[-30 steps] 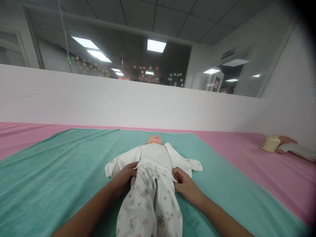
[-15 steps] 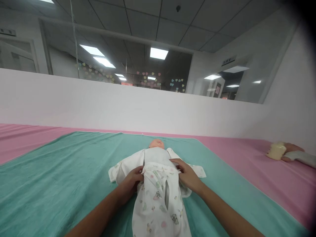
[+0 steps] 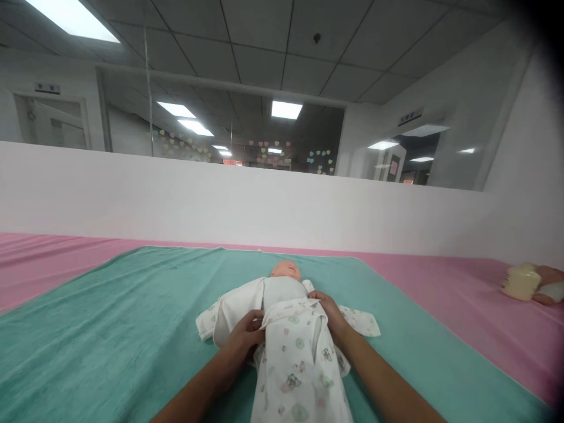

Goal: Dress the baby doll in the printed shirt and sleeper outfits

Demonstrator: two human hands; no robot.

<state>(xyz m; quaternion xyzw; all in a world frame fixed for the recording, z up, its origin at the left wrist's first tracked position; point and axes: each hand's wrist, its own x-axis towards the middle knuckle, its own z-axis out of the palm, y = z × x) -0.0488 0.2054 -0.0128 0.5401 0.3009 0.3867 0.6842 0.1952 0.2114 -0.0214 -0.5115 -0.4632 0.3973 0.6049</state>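
Note:
A baby doll (image 3: pixel 285 272) lies on its back on a teal blanket (image 3: pixel 110 329), head away from me, in a white top with sleeves spread out. Printed white trousers (image 3: pixel 295 364) cover its lower body up to the chest. My left hand (image 3: pixel 244 339) grips the trousers' waistband at the doll's left-hand side, fingers curled on the cloth. My right hand (image 3: pixel 329 314) holds the waistband on the other side, near the doll's armpit, fingers closed on the fabric.
A pink sheet (image 3: pixel 440 288) lies under the blanket and runs to a low white wall behind. At the far right, another person's hand (image 3: pixel 546 288) rests on the pink sheet by a pale bottle (image 3: pixel 520 284). Glass panels with heart stickers stand beyond the wall.
Both hands have slid the trousers' waistband up the doll's body, from its hips to its chest. The view has tilted upward a little.

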